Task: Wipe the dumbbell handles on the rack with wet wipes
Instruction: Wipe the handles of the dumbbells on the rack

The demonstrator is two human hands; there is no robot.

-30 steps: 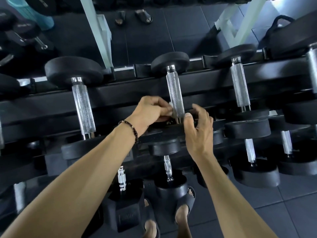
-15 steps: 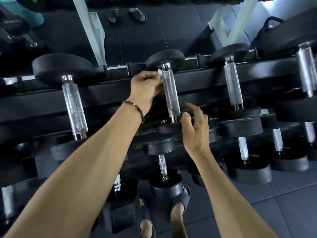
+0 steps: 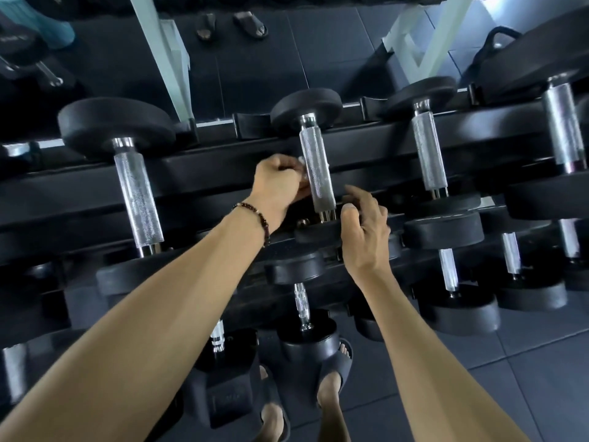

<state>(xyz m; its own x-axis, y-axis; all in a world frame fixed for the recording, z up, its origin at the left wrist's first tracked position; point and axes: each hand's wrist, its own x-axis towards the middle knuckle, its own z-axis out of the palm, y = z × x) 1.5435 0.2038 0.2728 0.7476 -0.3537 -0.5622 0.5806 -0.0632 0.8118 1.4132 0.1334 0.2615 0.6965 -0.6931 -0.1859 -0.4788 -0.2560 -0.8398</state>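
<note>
A black dumbbell rack (image 3: 197, 173) holds several dumbbells with knurled silver handles. My left hand (image 3: 277, 183) is curled round a small white wet wipe (image 3: 301, 161) and presses it against the left side of the middle dumbbell's handle (image 3: 317, 167), about halfway down. My right hand (image 3: 363, 231) rests with bent fingers on the near black head (image 3: 315, 234) of the same dumbbell. Most of the wipe is hidden inside my fist.
Other dumbbell handles stand on the top tier to the left (image 3: 138, 199) and right (image 3: 428, 154), with smaller dumbbells (image 3: 301, 303) on the lower tiers. My sandalled feet (image 3: 334, 378) stand on the dark tiled floor close to the rack. A mirror behind reflects white frame posts (image 3: 159, 52).
My left hand slid the wipe up the middle handle to its top, and has now come back down to the handle's middle. My right hand has stayed on the near head.
</note>
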